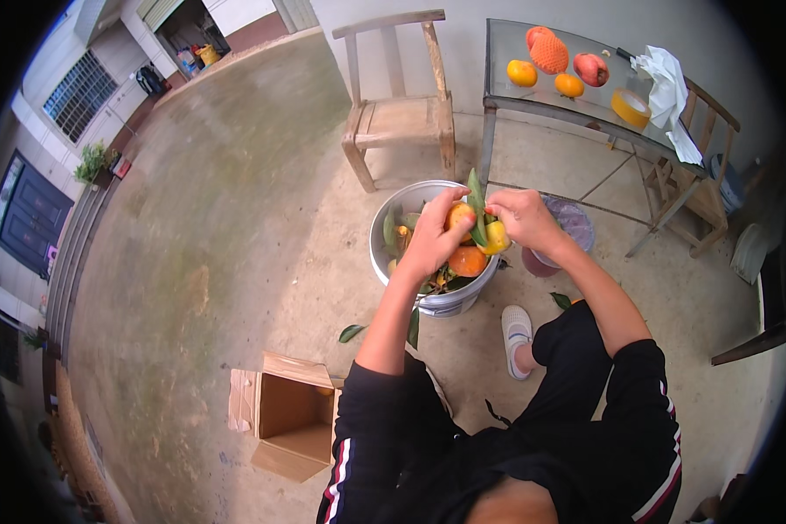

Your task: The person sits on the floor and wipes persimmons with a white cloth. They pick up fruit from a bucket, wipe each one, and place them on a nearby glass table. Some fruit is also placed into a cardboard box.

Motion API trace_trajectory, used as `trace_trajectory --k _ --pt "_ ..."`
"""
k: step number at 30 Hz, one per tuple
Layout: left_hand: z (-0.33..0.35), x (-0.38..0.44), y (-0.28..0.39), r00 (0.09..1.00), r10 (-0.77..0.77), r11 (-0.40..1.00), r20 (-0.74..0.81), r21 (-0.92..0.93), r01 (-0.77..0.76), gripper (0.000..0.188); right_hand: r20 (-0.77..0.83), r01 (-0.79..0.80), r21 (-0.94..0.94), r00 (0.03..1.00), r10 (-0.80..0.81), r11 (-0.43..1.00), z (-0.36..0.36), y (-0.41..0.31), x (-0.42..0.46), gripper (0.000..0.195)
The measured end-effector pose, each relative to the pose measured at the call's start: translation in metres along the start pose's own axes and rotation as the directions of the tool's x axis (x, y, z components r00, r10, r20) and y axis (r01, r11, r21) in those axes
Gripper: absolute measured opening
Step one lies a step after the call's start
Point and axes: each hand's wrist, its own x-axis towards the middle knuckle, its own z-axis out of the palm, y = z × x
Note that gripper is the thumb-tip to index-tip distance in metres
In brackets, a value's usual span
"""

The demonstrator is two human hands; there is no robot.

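Over a white bucket (455, 303) of fruit and leaves, my left hand (437, 232) holds an orange persimmon (459, 221). My right hand (523, 216) is beside it with its fingertips pinched at green leaves (477, 203) between the two hands; what exactly they grip is partly hidden. A yellow-orange persimmon (496, 238) hangs just below my right fingers, and whether it is held cannot be told. Another orange persimmon (467, 261) lies lower, at the bucket's right side. Leafy twigs and more fruit show deeper in the bucket.
A small bucket with a plastic liner (571, 226) stands to the right. Beyond are a wooden chair (399, 118) and a glass-topped table (507, 98) with several fruits, yellow tape (631, 107) and white tissue (661, 85). An open cardboard box (295, 419) lies at lower left; loose leaves (350, 333) are on the concrete.
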Motion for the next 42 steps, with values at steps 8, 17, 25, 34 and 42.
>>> trace_trajectory --k 8,17,25,34,42 --pt "0.004 -0.007 0.010 0.997 0.058 0.991 -0.055 0.121 -0.051 0.042 0.049 -0.125 0.112 0.992 0.120 0.986 -0.004 -0.006 0.000 0.008" --pt "0.009 0.008 -0.010 0.855 -0.396 0.910 -0.333 -0.016 0.415 0.049 0.081 0.367 -0.379 0.928 -0.365 0.849 0.015 -0.032 -0.004 0.012" --pt "-0.010 0.025 -0.070 0.632 -0.754 0.472 -0.179 -0.817 0.332 0.039 0.140 0.447 -0.481 0.888 -0.438 0.754 0.032 -0.019 -0.002 0.008" --pt "-0.038 0.019 -0.052 0.772 -0.629 0.227 0.090 -0.929 0.293 0.050 -0.288 -0.060 -0.234 0.958 -0.010 0.970 -0.045 0.019 -0.016 0.012" --pt "-0.032 0.012 -0.055 0.722 -0.683 0.245 0.110 -0.897 0.369 0.056 -0.771 -0.649 0.022 0.473 0.427 0.760 -0.189 0.077 -0.241 0.017"
